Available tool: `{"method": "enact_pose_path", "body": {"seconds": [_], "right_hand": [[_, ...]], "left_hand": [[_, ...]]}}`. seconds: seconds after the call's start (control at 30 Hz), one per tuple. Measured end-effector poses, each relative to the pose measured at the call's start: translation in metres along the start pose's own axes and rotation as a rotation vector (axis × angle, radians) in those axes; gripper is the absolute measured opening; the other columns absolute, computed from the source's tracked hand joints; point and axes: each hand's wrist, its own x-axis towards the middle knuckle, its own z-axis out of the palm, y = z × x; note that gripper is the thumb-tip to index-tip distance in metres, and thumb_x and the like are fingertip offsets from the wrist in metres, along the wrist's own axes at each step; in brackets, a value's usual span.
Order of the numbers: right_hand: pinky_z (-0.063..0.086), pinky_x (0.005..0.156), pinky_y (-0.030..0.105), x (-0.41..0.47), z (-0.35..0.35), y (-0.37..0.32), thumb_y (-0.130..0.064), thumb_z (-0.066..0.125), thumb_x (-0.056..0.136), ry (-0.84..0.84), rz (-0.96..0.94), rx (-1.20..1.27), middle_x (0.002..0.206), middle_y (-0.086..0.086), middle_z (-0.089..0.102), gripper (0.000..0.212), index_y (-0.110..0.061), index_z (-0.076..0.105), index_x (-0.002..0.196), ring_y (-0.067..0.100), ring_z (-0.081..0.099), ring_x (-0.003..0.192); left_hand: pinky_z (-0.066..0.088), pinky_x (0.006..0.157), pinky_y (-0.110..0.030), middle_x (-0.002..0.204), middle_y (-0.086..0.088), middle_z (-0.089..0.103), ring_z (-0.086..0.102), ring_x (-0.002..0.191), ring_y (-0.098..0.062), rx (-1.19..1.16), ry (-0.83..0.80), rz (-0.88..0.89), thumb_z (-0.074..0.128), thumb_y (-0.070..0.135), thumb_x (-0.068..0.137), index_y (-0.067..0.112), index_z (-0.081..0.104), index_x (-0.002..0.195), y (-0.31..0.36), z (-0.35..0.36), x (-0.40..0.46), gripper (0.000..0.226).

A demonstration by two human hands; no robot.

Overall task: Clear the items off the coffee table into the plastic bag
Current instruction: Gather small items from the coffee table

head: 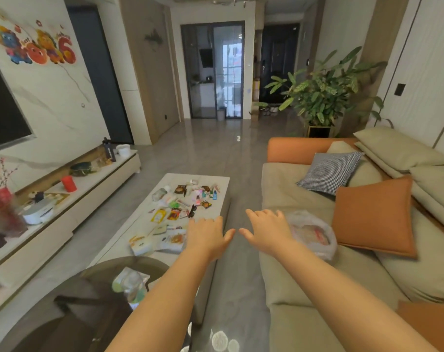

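Both hands, left hand [207, 235] and right hand [266, 231], reach out flat-fingered, holding nothing, between littered coffee table [137, 224] and seemingly part-filled plastic bag [313, 232].

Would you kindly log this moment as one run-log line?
left hand: open, over table edge | right hand: open, empty | bag: on sofa | snacks: on table

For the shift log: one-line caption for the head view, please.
Both open hands, left hand and right hand, reach out between littered coffee table and plastic bag on sofa.
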Motion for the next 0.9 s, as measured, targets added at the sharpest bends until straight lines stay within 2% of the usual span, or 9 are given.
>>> {"method": "enact_pose_path", "body": {"seconds": [0.13,0.3,0.5,0.63,0.9], "right_hand": [[0.034,0.095,0.042,0.001,0.023,-0.009,-0.051,0.037,0.094,-0.078,0.012,-0.015,0.124,0.005,0.059,0.048,-0.016,0.047,0.126,0.027,0.05,0.119],[0.035,0.097,0.04,0.001,0.066,-0.027,-0.053,0.036,0.094,-0.148,0.07,0.037,0.127,0.005,0.059,0.052,-0.018,0.051,0.129,0.025,0.05,0.12],[0.035,0.099,0.038,-0.006,0.122,-0.058,-0.054,0.035,0.093,-0.268,0.122,0.099,0.128,0.004,0.058,0.053,-0.018,0.052,0.128,0.025,0.05,0.12],[0.037,0.098,0.038,-0.01,0.144,-0.07,-0.053,0.037,0.093,-0.302,0.158,0.126,0.124,0.006,0.059,0.051,-0.017,0.054,0.125,0.026,0.052,0.119],[0.039,0.096,0.037,-0.005,0.17,-0.067,-0.05,0.035,0.095,-0.392,0.148,0.131,0.126,0.007,0.059,0.05,-0.016,0.056,0.125,0.026,0.053,0.117]], "left_hand": [[0.033,0.1,-0.045,0.121,-0.007,0.063,0.055,0.115,-0.027,-0.025,-0.076,0.029,0.026,0.056,0.096,0.016,0.052,0.128,-0.012,0.028,0.001,0.057],[0.037,0.097,-0.042,0.119,-0.008,0.064,0.056,0.113,-0.026,-0.068,-0.127,0.06,0.027,0.057,0.096,0.015,0.055,0.125,-0.03,0.065,-0.002,0.057],[0.041,0.089,-0.039,0.109,-0.008,0.065,0.059,0.103,-0.026,-0.094,-0.247,0.097,0.029,0.055,0.096,0.013,0.062,0.106,-0.054,0.115,-0.015,0.055],[0.045,0.079,-0.035,0.101,-0.006,0.067,0.062,0.094,-0.023,-0.139,-0.323,0.133,0.031,0.056,0.096,0.014,0.064,0.098,-0.064,0.142,-0.016,0.054],[0.052,0.075,-0.035,0.087,-0.004,0.068,0.065,0.082,-0.022,-0.198,-0.43,0.163,0.032,0.06,0.093,0.015,0.065,0.086,-0.066,0.171,-0.003,0.057]]}}
